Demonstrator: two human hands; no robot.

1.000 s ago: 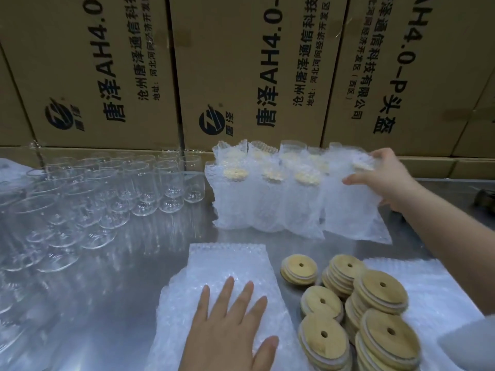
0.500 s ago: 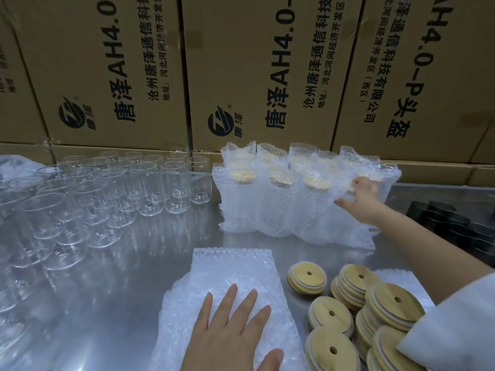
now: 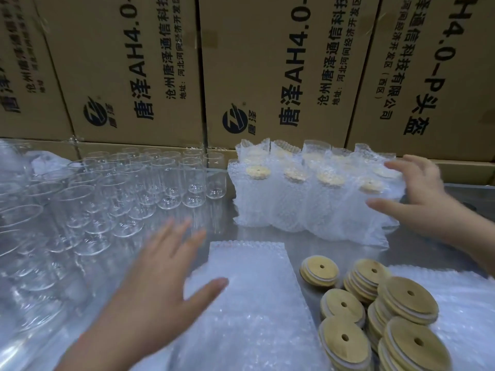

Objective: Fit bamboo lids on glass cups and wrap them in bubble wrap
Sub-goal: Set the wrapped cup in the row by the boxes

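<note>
Grips open and empty, our left grip [image 3: 158, 287] hovers beside the glass cups [image 3: 120, 194] at centre left, our right grip [image 3: 417, 202] by the wrapped cups [image 3: 302, 204] upper right; a careless sweep, we judge, could topple either.

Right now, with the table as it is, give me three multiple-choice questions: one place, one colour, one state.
1. Relative to the wrapped cups, the bare glass cups stand: A left; B right; C on top.
2. The loose bamboo lids are: A black; B tan; C blue.
3. The right hand is: A gripping a lid; B holding a glass; C open by the wrapped cups.
Answers: 1 A, they fill the side left of the wrapped row; 2 B, pale wood tone; 3 C, fingers spread, holding nothing.
</note>
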